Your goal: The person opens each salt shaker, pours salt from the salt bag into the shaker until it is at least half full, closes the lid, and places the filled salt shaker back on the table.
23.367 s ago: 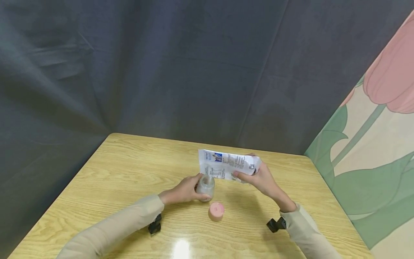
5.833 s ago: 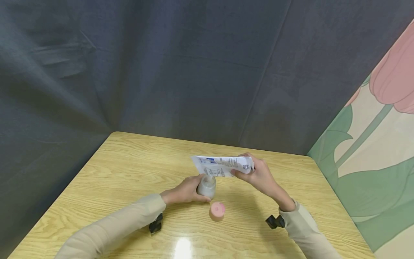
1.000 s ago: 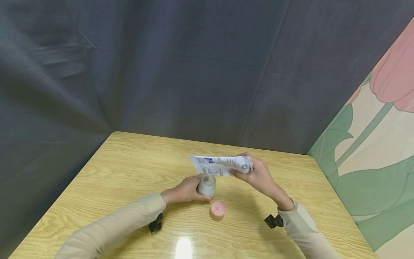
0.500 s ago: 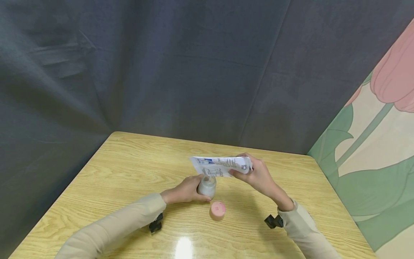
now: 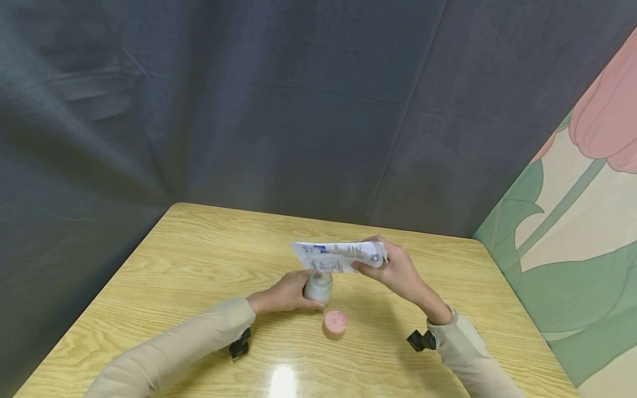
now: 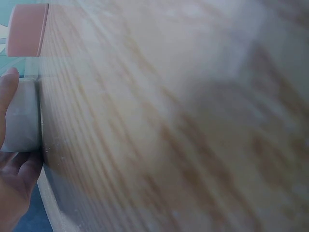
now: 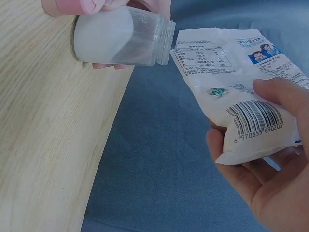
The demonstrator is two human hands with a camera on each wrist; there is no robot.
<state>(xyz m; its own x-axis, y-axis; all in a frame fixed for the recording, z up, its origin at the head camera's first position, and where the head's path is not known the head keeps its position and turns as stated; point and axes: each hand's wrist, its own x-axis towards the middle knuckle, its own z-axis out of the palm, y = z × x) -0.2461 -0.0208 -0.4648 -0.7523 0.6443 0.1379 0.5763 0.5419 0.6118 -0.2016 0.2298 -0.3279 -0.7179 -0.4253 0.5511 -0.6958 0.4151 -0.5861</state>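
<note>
My left hand (image 5: 286,292) grips a small glass jar (image 5: 318,290) standing upright on the table, thumb and fingers around its sides. White stuff fills much of the jar (image 7: 104,36), its surface slanting below the uncovered mouth. Just above that mouth, my right hand (image 5: 400,273) holds a white printed plastic packet (image 5: 343,255) by its bottom end, tipped nearly flat. The packet's top edge is right at the jar's rim in the right wrist view, where the barcode end (image 7: 256,118) lies between thumb and fingers. A round pink lid (image 5: 334,324) sits in front of the jar.
The wood-grain table (image 5: 214,243) ends at a dark cloth curtain (image 5: 298,121) behind it. On the right stands a wall with a painted tulip (image 5: 604,121). Black wrist mounts (image 5: 422,340) hang beneath both sleeves.
Since the oldest frame, the white level in the jar has risen and the packet has tipped flatter and shifted left. Over the last second, the packet has dipped very slightly; jar and lid stay put.
</note>
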